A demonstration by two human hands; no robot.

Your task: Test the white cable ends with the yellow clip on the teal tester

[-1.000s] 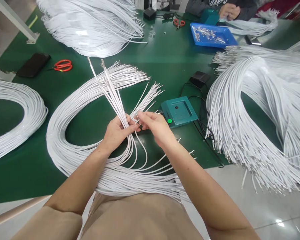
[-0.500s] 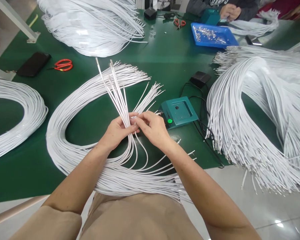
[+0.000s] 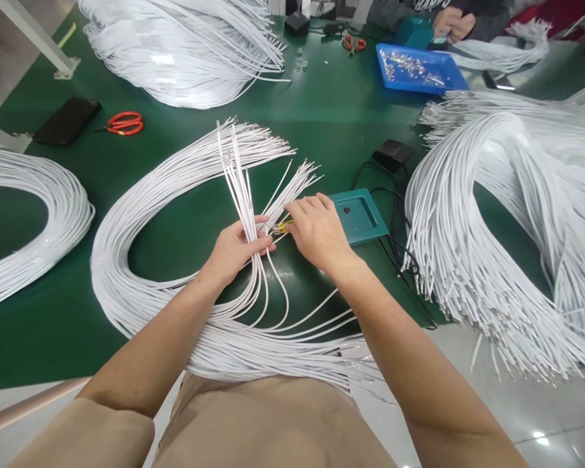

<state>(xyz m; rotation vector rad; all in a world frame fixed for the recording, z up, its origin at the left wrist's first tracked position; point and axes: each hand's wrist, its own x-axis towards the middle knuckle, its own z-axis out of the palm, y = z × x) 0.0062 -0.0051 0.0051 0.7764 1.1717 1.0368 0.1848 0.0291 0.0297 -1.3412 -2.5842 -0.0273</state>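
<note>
My left hand [image 3: 241,247] is closed around a bunch of thin white cables [image 3: 244,195], thumb across the front, with their ends pointing up and away. One cable loops down from its fingertips. My right hand [image 3: 319,231] is closed, palm down, on a small yellow tool [image 3: 285,227] with a metal tip. Most of that tool is hidden under the fingers, and its tip is close to my left fingertips. Just beyond my right hand, partly covered by it, is a teal tabletop device [image 3: 358,218]. A large coil of white cables [image 3: 110,227] curves around behind and below my hands.
More white cable bundles lie at the left [image 3: 63,195], far back [image 3: 175,52] and right [image 3: 448,195]. Red-handled scissors [image 3: 127,123], a black phone [image 3: 68,120] and a blue tray [image 3: 422,71] of small metal parts rest on the green table. Another person's hands [image 3: 453,26] show at the back.
My right hand has moved from my left fingertips rightward over the front of the teal device, and the yellow tool now shows in it. The cable bunch in my left hand stands more upright.
</note>
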